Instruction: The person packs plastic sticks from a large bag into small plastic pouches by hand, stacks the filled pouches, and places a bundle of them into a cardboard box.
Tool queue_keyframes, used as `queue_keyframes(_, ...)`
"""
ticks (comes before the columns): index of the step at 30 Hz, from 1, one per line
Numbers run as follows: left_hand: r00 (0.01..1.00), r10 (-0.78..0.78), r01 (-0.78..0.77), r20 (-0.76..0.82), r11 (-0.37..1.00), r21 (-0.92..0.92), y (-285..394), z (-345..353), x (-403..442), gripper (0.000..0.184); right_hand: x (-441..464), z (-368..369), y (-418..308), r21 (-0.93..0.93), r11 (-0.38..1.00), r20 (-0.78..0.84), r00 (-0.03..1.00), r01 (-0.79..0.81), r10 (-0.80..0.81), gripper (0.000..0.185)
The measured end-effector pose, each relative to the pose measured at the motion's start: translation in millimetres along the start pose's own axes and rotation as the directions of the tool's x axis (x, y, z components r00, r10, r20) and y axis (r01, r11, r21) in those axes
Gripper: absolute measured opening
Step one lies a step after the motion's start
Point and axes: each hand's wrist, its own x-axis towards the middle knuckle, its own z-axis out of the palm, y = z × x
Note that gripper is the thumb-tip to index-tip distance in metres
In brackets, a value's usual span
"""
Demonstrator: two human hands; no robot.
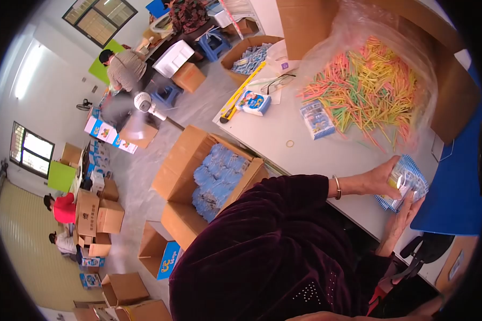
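Observation:
My left hand (384, 179), with a bangle at its wrist, grips the upper left side of a clear plastic pouch (411, 179) with blue-and-white checked edges. My right hand (405, 218) holds the same pouch from below, fingers pressed along its near side. Something yellowish shows through the plastic, too small to make out. Beyond my hands, a large pile of thin pink, yellow, orange and green sticks (367, 88) lies in a clear plastic bag (426, 69). A flat blue-and-white printed packet (317, 120) rests beside the pile.
On the white table (273, 144) lie a rubber band (290, 143), a blue box (253, 102), eyeglasses (277, 82) and a yellow ruler (245, 90). A carton of blue packets (219, 179) stands beside the table. A fan (143, 102) and several people are farther off.

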Motion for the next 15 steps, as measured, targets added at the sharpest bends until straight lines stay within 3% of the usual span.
queue_keyframes(1,0.999,0.037,-0.034,-0.023,0.991,0.127,-1.0,0.4,-1.9,0.088,-2.3,0.8,1.4,-0.053,0.999,-0.095,0.995,0.005,-0.01,0.052)
queue_keyframes(2,0.996,0.075,-0.063,-0.04,0.967,0.247,2.3,4.5,-4.3,0.09,-3.4,0.9,-1.3,-0.069,0.998,-0.09,0.996,-0.003,-0.004,0.052)
queue_keyframes(3,0.996,0.079,-0.065,-0.049,0.971,0.23,7.2,6.8,-7.4,0.09,-2.9,2.6,-4.8,-0.09,0.993,-0.012,0.997,0.075,-0.076,0.057)
queue_keyframes(4,0.994,0.109,-0.094,-0.027,0.938,0.333,13.4,6.6,-11.5,0.092,-2.4,3.0,-6.6,-0.104,0.983,0.07,0.987,0.148,-0.141,0.062)
queue_keyframes(5,0.991,0.134,-0.118,-0.007,0.895,0.431,14.2,5.0,-14.8,0.094,-3.2,1.1,-6.5,-0.123,0.984,0.082,0.989,0.133,-0.123,0.062)
queue_keyframes(6,0.99,0.136,-0.113,-0.027,0.904,0.413,5.2,0.1,-14.5,0.094,-4.3,-0.8,-6.4,-0.162,0.976,0.143,0.982,0.149,-0.126,0.064)
queue_keyframes(8,0.951,0.303,-0.266,0.056,0.715,0.646,-16.0,-13.2,-11.7,0.097,-2.4,-15.9,1.0,-0.206,0.965,0.218,0.969,0.163,-0.117,0.067)
queue_keyframes(10,0.955,0.294,-0.247,0.021,0.759,0.603,-19.4,-18.4,-16.1,0.099,3.9,-45.3,17.1,-0.439,0.898,0.276,0.95,-0.009,0.144,0.07)
queue_keyframes(12,0.959,0.282,-0.233,-0.005,0.8,0.553,-23.9,-19.5,-17.0,0.1,3.1,-49.4,19.3,-0.472,0.881,0.248,0.954,-0.03,0.166,0.069)
queue_keyframes(15,0.936,0.352,-0.282,0.02,0.715,0.64,-36.9,-16.8,-10.1,0.103,4.2,-46.0,13.7,-0.537,0.842,0.232,0.949,-0.058,0.213,0.067)
